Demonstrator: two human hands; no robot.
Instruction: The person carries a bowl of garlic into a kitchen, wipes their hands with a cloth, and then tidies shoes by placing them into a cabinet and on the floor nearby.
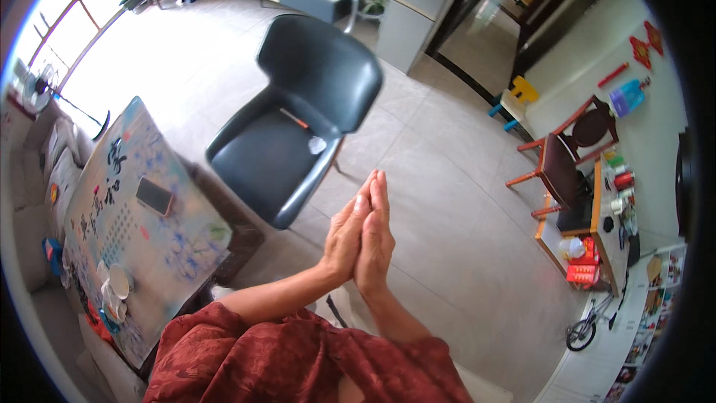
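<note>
My left hand [344, 241] and my right hand [377, 242] are pressed palm to palm in front of me, fingers stretched out and pointing away. Nothing shows between them, though the inner palms are hidden. Just beyond them to the left stands a dark armchair [257, 145] with a curved back. On its seat lie a thin orange-and-white stick [294, 118] and a small whitish, see-through object [317, 145] whose kind I cannot make out. Neither hand touches the chair.
At left, a table with a floral cover [168, 250] bears a phone [154, 195] and white cups [121, 281]. A fan [41, 86] stands behind it. To the right are a wooden chair [559, 168], a cluttered desk [615, 242] and a small bicycle [582, 333]. A fridge [418, 11] stands far back.
</note>
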